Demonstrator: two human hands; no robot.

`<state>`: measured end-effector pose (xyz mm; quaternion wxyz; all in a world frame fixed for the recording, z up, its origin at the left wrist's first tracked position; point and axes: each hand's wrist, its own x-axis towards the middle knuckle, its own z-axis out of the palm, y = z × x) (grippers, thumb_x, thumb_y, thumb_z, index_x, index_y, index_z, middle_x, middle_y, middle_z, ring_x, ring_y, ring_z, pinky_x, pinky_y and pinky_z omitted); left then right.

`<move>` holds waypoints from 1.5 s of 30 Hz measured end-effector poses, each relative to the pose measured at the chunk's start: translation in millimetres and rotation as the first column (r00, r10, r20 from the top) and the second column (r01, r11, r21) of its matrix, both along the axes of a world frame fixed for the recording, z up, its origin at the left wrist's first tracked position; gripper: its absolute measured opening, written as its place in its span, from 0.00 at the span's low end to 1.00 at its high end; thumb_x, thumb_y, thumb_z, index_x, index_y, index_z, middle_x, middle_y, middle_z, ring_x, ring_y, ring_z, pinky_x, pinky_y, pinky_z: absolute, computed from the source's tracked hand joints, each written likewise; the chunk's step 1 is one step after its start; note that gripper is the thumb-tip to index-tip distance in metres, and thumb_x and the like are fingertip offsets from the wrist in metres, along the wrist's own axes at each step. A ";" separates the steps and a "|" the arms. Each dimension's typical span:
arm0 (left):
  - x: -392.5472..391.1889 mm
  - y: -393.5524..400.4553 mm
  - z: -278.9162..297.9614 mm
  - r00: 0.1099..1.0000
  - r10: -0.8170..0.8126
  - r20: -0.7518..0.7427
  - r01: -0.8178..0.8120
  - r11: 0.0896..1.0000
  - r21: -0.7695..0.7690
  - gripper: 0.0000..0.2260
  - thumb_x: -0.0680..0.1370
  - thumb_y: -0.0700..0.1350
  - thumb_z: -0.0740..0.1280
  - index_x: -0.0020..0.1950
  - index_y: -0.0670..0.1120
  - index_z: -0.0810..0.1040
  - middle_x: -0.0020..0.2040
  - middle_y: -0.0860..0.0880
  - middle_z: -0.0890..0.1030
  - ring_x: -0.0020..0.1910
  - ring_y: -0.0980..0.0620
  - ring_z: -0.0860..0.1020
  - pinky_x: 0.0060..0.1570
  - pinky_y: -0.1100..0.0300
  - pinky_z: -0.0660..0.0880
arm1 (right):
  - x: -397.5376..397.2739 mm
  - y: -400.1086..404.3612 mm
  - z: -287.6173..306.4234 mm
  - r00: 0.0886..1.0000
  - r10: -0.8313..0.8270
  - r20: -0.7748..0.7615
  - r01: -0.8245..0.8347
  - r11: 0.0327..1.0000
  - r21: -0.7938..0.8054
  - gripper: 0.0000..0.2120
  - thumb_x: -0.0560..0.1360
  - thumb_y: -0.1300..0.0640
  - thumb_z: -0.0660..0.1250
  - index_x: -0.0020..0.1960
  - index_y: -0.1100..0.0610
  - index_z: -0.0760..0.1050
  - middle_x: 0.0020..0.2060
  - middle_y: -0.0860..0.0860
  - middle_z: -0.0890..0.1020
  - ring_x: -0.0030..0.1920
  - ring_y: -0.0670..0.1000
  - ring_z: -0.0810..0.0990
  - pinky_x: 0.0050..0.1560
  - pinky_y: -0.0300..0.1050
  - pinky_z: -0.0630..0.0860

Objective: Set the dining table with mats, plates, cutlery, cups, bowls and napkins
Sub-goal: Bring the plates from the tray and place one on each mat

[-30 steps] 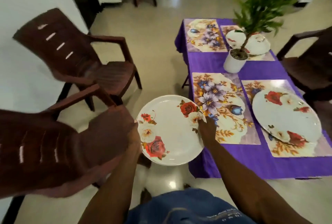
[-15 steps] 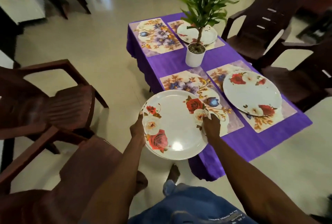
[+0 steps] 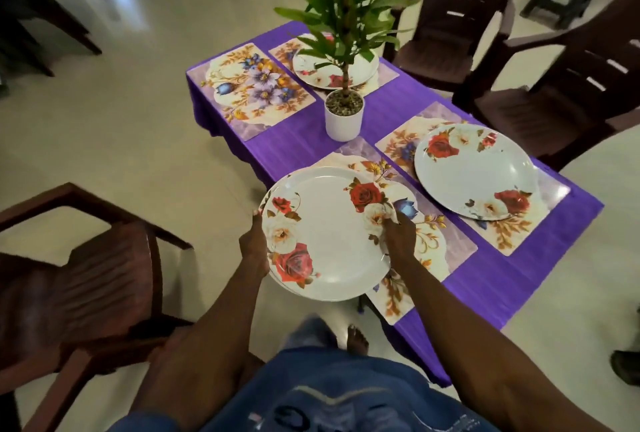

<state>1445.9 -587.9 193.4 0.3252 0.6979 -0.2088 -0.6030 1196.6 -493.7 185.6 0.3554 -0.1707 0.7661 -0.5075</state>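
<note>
A white plate with red roses (image 3: 329, 234) hangs in the air at the near left edge of the purple-clothed table (image 3: 304, 141). My left hand (image 3: 254, 248) grips its left rim and my right hand (image 3: 398, 236) grips its right rim. The plate partly overlaps the near-left floral mat (image 3: 436, 241). A second rose plate (image 3: 474, 172) lies on the near-right mat. A third plate (image 3: 311, 66) lies on the far-right mat, partly hidden by leaves. The far-left mat (image 3: 256, 89) carries nothing.
A potted plant in a white pot (image 3: 344, 116) stands mid-table. Brown plastic chairs stand at the left (image 3: 86, 276) and at the right (image 3: 554, 92). My bare foot (image 3: 356, 340) is on the tiled floor beside the table corner.
The view has swung so the table sits more central. The plate held in both hands has moved right, over the table edge and the near-left mat.
</note>
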 end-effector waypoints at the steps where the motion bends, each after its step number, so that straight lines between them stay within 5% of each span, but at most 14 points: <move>1: -5.2 -10.9 -0.3 1.000 -0.025 -0.008 0.025 1.000 -0.003 0.25 0.75 0.65 0.66 0.53 0.43 0.80 0.48 0.45 0.85 0.46 0.43 0.83 0.52 0.46 0.80 | -2.5 -3.6 0.4 0.999 -0.039 -0.019 0.040 0.999 0.024 0.08 0.81 0.59 0.61 0.45 0.57 0.77 0.43 0.55 0.81 0.42 0.51 0.82 0.41 0.38 0.74; 4: -22.6 -41.8 7.2 0.988 -0.147 -0.038 0.146 0.989 -0.014 0.24 0.74 0.65 0.68 0.54 0.44 0.79 0.47 0.46 0.85 0.47 0.43 0.84 0.52 0.45 0.80 | -9.0 -12.5 -2.6 0.990 -0.134 -0.054 0.137 0.989 0.050 0.10 0.79 0.58 0.62 0.39 0.50 0.76 0.39 0.53 0.82 0.40 0.54 0.80 0.43 0.46 0.75; 8: -39.5 -102.1 -7.6 0.906 -0.390 -0.164 0.384 0.921 -0.064 0.24 0.76 0.64 0.66 0.62 0.48 0.77 0.55 0.46 0.84 0.56 0.39 0.81 0.54 0.45 0.79 | -9.5 -24.6 -12.7 0.959 -0.253 -0.126 0.262 0.963 0.062 0.14 0.74 0.50 0.60 0.47 0.58 0.79 0.43 0.56 0.83 0.45 0.57 0.81 0.48 0.52 0.77; 11: -50.6 -149.4 -27.8 0.829 -0.544 -0.127 0.538 0.839 -0.079 0.30 0.71 0.71 0.66 0.60 0.49 0.79 0.56 0.45 0.84 0.54 0.41 0.82 0.56 0.43 0.78 | 5.4 -34.7 -9.1 0.913 -0.397 -0.095 0.402 0.915 0.041 0.11 0.77 0.55 0.63 0.50 0.60 0.80 0.44 0.55 0.83 0.44 0.56 0.81 0.44 0.45 0.76; 17: -49.7 -205.9 -12.2 0.708 -0.706 -0.013 0.704 0.707 -0.071 0.24 0.77 0.65 0.64 0.54 0.43 0.76 0.48 0.45 0.82 0.43 0.46 0.81 0.41 0.54 0.78 | 73.3 -50.2 -2.8 0.716 -0.697 -0.018 0.698 0.716 0.028 0.04 0.77 0.64 0.64 0.46 0.62 0.77 0.36 0.53 0.79 0.35 0.49 0.76 0.32 0.34 0.72; 19: -38.4 -220.5 -14.9 0.657 -0.754 -0.005 0.753 0.655 -0.064 0.23 0.78 0.63 0.63 0.56 0.43 0.76 0.48 0.44 0.82 0.40 0.48 0.80 0.35 0.57 0.75 | 96.0 -49.5 -2.8 0.663 -0.748 0.002 0.747 0.663 0.050 0.04 0.78 0.64 0.64 0.49 0.61 0.78 0.39 0.54 0.79 0.38 0.51 0.77 0.37 0.36 0.74; 21: -27.2 -234.2 -22.2 0.618 -0.786 0.017 0.785 0.616 -0.058 0.25 0.78 0.63 0.63 0.57 0.42 0.76 0.49 0.43 0.82 0.40 0.47 0.80 0.36 0.56 0.75 | 117.8 -44.7 -5.7 0.584 -0.811 0.031 0.807 0.585 0.080 0.04 0.78 0.62 0.65 0.49 0.60 0.78 0.42 0.57 0.81 0.43 0.56 0.80 0.45 0.46 0.77; 24: -15.7 -241.0 -17.0 0.580 -0.814 0.036 0.814 0.579 -0.033 0.22 0.79 0.61 0.64 0.55 0.41 0.74 0.49 0.44 0.80 0.44 0.45 0.78 0.43 0.55 0.77 | 142.9 -38.5 0.5 0.392 -0.903 0.175 0.912 0.407 0.059 0.03 0.77 0.63 0.66 0.45 0.58 0.77 0.37 0.58 0.81 0.31 0.53 0.81 0.31 0.41 0.78; 28: -0.9 -253.6 -10.8 0.543 -0.839 0.050 0.840 0.542 -0.023 0.16 0.80 0.56 0.65 0.51 0.43 0.74 0.39 0.47 0.79 0.35 0.50 0.77 0.32 0.59 0.73 | 162.1 -30.1 -2.9 0.290 -0.910 0.297 0.948 0.316 0.042 0.07 0.75 0.65 0.66 0.52 0.63 0.79 0.40 0.59 0.82 0.35 0.56 0.81 0.34 0.45 0.78; 35: 37.1 -305.7 -34.6 0.465 -0.885 -0.010 0.885 0.465 0.037 0.25 0.73 0.65 0.69 0.53 0.43 0.80 0.49 0.42 0.84 0.46 0.41 0.83 0.45 0.49 0.80 | 160.4 -30.0 -1.4 0.236 -0.933 0.271 0.960 0.267 0.086 0.06 0.78 0.61 0.65 0.53 0.61 0.78 0.42 0.57 0.81 0.37 0.53 0.79 0.38 0.46 0.77; 38: 47.8 -312.5 -33.1 0.414 -0.910 0.003 0.907 0.412 0.091 0.29 0.69 0.68 0.70 0.50 0.42 0.82 0.48 0.40 0.85 0.46 0.39 0.84 0.51 0.40 0.80 | 147.6 -34.0 0.3 0.199 -0.948 0.250 0.966 0.232 0.113 0.09 0.79 0.63 0.62 0.57 0.62 0.76 0.49 0.59 0.81 0.37 0.51 0.77 0.31 0.39 0.76; 40: 55.8 -310.1 -26.3 0.389 -0.920 -0.033 0.919 0.385 0.087 0.26 0.73 0.65 0.69 0.51 0.41 0.82 0.46 0.41 0.85 0.45 0.39 0.84 0.46 0.44 0.81 | 139.7 -36.8 2.8 0.201 -0.955 0.218 0.965 0.231 0.121 0.13 0.79 0.63 0.60 0.62 0.67 0.74 0.51 0.60 0.80 0.37 0.50 0.76 0.28 0.37 0.74; 43: 66.6 -308.8 -23.2 0.361 -0.931 -0.062 0.931 0.355 0.087 0.21 0.77 0.61 0.66 0.51 0.43 0.82 0.44 0.42 0.86 0.40 0.43 0.85 0.37 0.51 0.81 | 133.4 -40.0 4.5 0.140 -0.955 0.262 0.978 0.176 0.116 0.10 0.80 0.64 0.59 0.59 0.64 0.74 0.39 0.53 0.77 0.34 0.49 0.75 0.18 0.31 0.68; 45: 76.4 -314.7 -22.0 0.340 -0.936 -0.086 0.939 0.334 0.078 0.22 0.76 0.61 0.67 0.54 0.42 0.81 0.45 0.42 0.86 0.42 0.43 0.85 0.39 0.47 0.82 | 129.4 -42.3 2.0 0.112 -0.952 0.284 0.981 0.151 0.119 0.09 0.80 0.64 0.59 0.58 0.61 0.75 0.37 0.51 0.76 0.33 0.49 0.75 0.18 0.31 0.67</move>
